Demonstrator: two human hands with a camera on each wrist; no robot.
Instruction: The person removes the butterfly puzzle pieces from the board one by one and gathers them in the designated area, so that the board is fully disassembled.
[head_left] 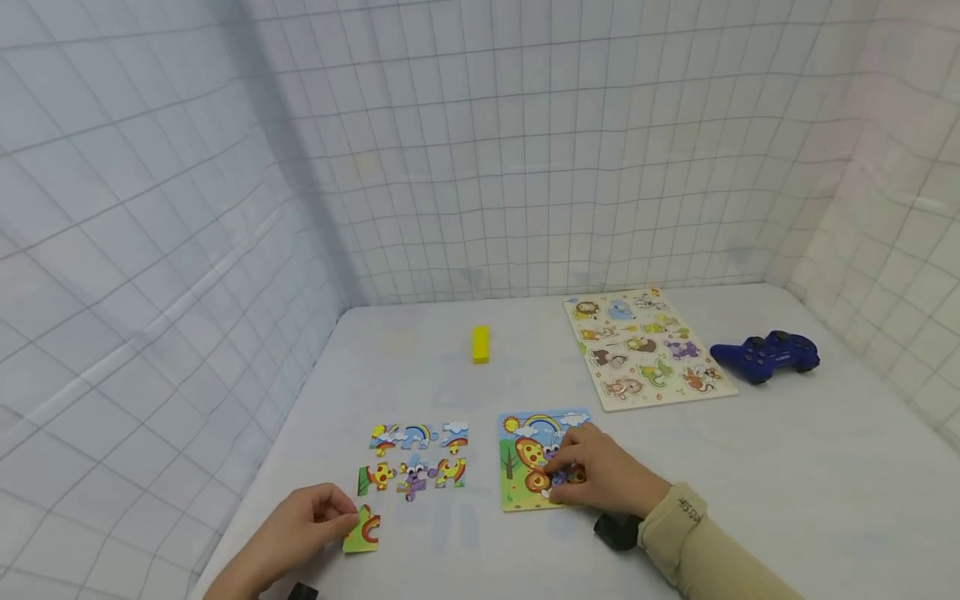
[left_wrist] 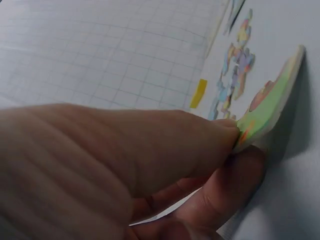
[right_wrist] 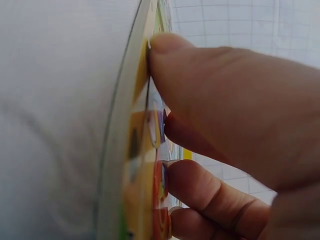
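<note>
My left hand (head_left: 303,529) pinches a green jigsaw puzzle piece (head_left: 362,533) with a red-and-yellow arc; the left wrist view shows that piece (left_wrist: 272,102) tilted up off the table, between thumb and finger. Several loose puzzle pieces (head_left: 416,477) lie in two rows just beyond it. To their right is the butterfly puzzle board (head_left: 517,492), flat on the table. My right hand (head_left: 603,471) is over the board's right side, its thumb and curled fingers set on a puzzle piece (right_wrist: 159,182). The hand covers much of that piece.
A yellow block (head_left: 481,344) stands farther back. Behind the butterfly board, to the right, lies a larger animal puzzle board (head_left: 645,350), with a blue game controller (head_left: 768,356) beside it. Grid-patterned white cloth walls (head_left: 525,150) rise around the table.
</note>
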